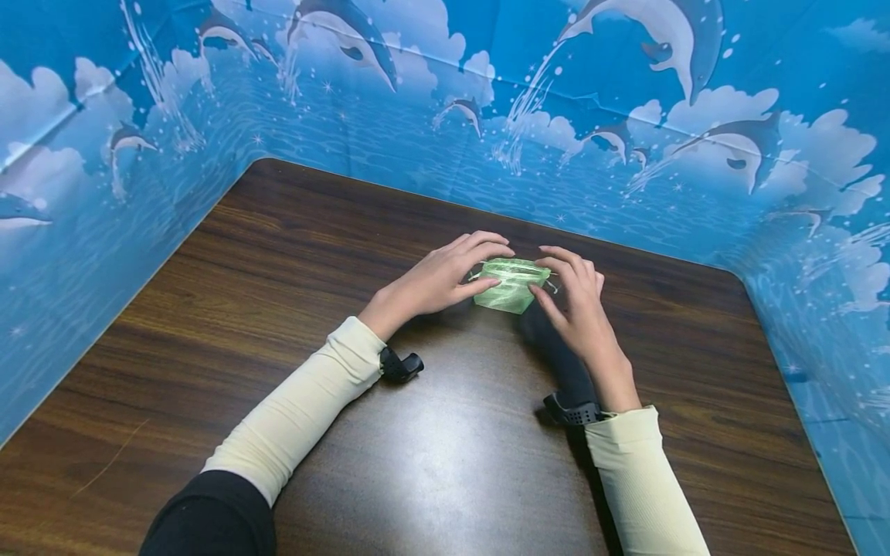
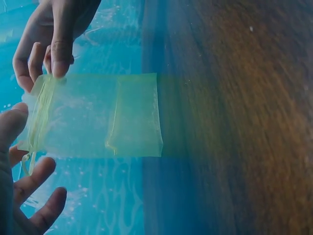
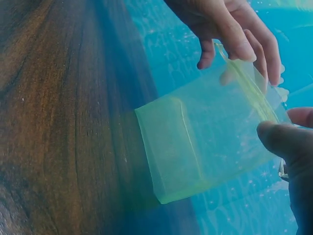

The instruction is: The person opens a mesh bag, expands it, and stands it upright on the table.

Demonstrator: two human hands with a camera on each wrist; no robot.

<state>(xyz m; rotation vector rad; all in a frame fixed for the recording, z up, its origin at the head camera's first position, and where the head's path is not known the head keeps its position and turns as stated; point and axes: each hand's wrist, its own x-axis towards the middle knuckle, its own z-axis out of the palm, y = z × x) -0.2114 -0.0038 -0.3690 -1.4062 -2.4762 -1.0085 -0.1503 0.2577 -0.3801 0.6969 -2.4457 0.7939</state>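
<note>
A sheer pale-green drawstring pouch point(image 1: 513, 295) is held up between both hands over the far half of the table. My left hand point(image 1: 448, 272) pinches its left top corner, thumb on the near face. At the right top corner my right hand point(image 1: 579, 309) pinches it the same way. In the left wrist view the gathered band of the pouch point(image 2: 88, 115) runs between the two hands, and a small drawstring loop point(image 2: 30, 165) sticks out by the left fingers. The right wrist view shows a crease across the lower part of the see-through pouch point(image 3: 195, 142).
The dark wood-grain table point(image 1: 334, 262) lies under both forearms, with a bright glare patch near its middle. Blue cloth backdrops point(image 1: 417, 131) printed with dolphins and clouds stand along its far and side edges. A black camera strap point(image 1: 402, 365) sits on each wrist.
</note>
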